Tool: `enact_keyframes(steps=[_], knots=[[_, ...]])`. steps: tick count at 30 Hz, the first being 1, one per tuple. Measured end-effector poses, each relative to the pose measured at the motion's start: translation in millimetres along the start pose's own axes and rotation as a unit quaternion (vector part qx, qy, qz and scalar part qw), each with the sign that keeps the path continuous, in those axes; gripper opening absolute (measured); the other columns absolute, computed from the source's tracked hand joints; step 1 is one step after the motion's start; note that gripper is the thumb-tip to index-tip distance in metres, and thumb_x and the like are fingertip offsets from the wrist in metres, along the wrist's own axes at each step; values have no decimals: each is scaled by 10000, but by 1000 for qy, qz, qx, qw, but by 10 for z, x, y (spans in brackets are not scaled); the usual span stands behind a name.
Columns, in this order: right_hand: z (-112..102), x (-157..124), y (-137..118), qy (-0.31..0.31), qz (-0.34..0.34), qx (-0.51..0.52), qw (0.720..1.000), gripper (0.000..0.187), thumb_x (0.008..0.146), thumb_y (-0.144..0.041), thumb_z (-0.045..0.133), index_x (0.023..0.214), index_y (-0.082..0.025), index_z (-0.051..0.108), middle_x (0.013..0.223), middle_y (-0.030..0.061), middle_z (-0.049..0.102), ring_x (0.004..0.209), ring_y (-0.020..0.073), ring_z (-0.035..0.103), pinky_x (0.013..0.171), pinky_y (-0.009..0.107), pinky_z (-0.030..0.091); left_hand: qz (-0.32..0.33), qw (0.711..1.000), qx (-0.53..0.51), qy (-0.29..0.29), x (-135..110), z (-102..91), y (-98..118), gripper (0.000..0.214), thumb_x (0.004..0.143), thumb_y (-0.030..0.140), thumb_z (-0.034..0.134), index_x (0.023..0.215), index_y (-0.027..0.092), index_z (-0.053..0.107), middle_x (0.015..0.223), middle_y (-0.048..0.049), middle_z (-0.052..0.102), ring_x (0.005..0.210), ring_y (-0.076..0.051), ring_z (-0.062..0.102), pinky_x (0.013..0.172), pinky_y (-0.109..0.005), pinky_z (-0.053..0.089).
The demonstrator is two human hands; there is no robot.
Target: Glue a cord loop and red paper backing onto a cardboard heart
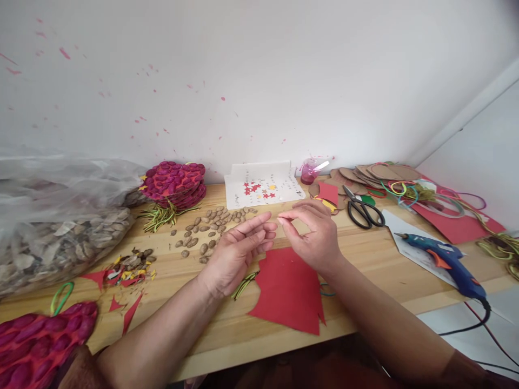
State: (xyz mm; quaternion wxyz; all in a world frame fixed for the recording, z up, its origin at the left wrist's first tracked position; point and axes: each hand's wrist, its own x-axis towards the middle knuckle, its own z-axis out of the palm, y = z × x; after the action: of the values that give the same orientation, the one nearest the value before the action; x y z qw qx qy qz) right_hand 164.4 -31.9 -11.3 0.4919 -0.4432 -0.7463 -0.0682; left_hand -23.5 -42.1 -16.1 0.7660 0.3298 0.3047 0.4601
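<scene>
My left hand is held palm up over the table, its fingers stretched and slightly curled, with nothing visible in it. Close by, my right hand pinches thumb and forefinger together just beside the left fingertips; anything between them is too small to make out. Below both hands lies a cut sheet of red paper, with green cord ends showing at its left edge. Brown seeds or shells are scattered left of my hands. Beyond them, a written white sheet carries small red and yellow stars.
A glue gun and black scissors lie right. Cardboard discs and a cup of pink paint stand behind. Left are a plastic bag of shells, stacked purple-studded pieces and red paper scraps.
</scene>
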Motion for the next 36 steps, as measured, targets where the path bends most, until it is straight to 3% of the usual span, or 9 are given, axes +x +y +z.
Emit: enact_keyframes(steps=[6,15,20,25,30,36], knots=[[20,-16,-47,-4,1,-1,1000,100,847,-145,678,869,-237,711,771,20,729,896,233,644,820,428,493,-3,999,50,-14,-28,14,-19,413,782,230,786,1188,277,729,1123,-42,700,992,-145,634,839,-242,519],[8,-2,-72,11,12,1,1000,120,819,-108,685,810,-227,669,758,11,726,864,225,649,820,429,494,35,983,178,-31,-25,-14,-45,432,824,290,744,1248,349,687,1170,-31,679,999,-164,603,804,-263,491],[19,9,-74,13,13,19,1000,161,791,-70,668,800,-230,654,748,2,718,861,221,648,823,420,498,47,978,200,-45,-20,-26,-59,463,843,293,725,1300,319,654,1210,-49,682,1093,-199,598,951,-336,458],[22,20,-75,10,18,33,999,160,792,-75,647,767,-232,640,725,7,703,835,216,637,801,400,511,52,979,193,-43,-18,-13,-70,471,829,286,736,1294,303,660,1189,-58,697,1091,-211,614,968,-357,451],[6,14,-86,-9,41,44,998,166,781,-74,635,749,-236,625,743,13,694,840,219,626,804,405,504,29,988,149,-32,-22,-3,-79,450,816,271,751,1259,315,685,1190,-54,700,1025,-193,635,853,-300,490],[-8,25,-74,-11,37,47,998,170,779,-71,634,749,-237,612,717,3,670,824,214,618,795,396,493,3,997,79,-22,-36,20,-29,455,811,217,753,1253,305,689,1136,-47,713,972,-149,644,842,-259,513]])
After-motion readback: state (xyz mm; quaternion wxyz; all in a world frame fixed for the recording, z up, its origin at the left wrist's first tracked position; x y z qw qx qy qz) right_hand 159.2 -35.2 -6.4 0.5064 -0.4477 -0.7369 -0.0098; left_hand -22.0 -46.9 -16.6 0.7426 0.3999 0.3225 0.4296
